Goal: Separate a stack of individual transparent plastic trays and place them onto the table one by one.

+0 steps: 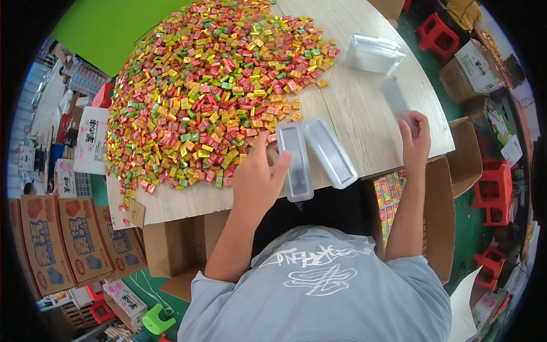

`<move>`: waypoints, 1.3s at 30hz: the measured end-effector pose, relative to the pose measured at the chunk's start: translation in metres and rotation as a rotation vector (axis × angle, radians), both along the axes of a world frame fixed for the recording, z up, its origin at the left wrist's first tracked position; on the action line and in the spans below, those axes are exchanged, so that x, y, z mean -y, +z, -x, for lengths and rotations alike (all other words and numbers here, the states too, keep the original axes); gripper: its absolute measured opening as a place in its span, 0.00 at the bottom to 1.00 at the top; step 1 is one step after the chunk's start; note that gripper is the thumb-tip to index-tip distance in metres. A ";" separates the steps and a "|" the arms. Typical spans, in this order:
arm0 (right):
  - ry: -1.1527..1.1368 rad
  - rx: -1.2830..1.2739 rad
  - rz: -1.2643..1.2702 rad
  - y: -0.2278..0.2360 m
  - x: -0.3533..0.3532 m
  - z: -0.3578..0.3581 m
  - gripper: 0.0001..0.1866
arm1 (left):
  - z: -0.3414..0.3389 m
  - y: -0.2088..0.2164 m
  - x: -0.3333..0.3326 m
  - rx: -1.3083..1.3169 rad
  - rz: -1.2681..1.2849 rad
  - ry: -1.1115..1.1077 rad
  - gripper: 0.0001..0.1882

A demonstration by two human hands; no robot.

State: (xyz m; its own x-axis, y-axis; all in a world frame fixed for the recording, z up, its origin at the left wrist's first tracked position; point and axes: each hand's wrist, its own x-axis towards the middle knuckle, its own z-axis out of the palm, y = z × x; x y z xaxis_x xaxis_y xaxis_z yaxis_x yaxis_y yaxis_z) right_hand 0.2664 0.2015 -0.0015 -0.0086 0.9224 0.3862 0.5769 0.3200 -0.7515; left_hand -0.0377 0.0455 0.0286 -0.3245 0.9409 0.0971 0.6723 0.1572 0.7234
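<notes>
A big heap of small wrapped candies (pixel 211 97) in red, yellow, orange and green covers the left of the table (pixel 364 137). At its near edge, my left hand (pixel 256 179) is open, forefinger and thumb apart, the thumb over the rim of a clear plastic box (pixel 295 162). Beside that lies a second clear plastic box (pixel 330 153), tilted slightly. My right hand (pixel 417 139) has its thumb and fingers around the near end of another clear plastic box (pixel 395 98). More clear boxes (pixel 374 54) lie stacked at the far right.
Under the table edge, an open carton (pixel 439 211) at right holds packed candy boxes (pixel 389 196). Another open carton (pixel 179 242) stands at left, near brown printed cartons (pixel 80 239). Red stools (pixel 493 191) and a green stool (pixel 158 320) stand on the floor.
</notes>
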 end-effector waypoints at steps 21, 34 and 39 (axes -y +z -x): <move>1.066 -0.569 0.379 0.069 0.138 0.160 0.11 | -0.010 0.039 0.033 0.990 -0.618 -0.216 0.37; 1.066 -0.638 0.498 0.057 0.141 0.182 0.14 | 0.002 0.029 0.040 1.104 -0.653 -0.078 0.23; 1.013 -0.513 0.465 0.055 0.144 0.179 0.12 | 0.005 0.028 0.043 1.127 -0.657 -0.088 0.22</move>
State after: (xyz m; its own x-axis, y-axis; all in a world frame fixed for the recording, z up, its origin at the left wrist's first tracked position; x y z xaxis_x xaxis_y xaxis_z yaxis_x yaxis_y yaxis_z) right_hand 0.0876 0.0570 0.0535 -0.7458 0.6380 0.1917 -0.1728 0.0926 -0.9806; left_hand -0.0423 0.0023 0.0565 -0.4689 0.8440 0.2603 -0.3597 -0.4516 0.8165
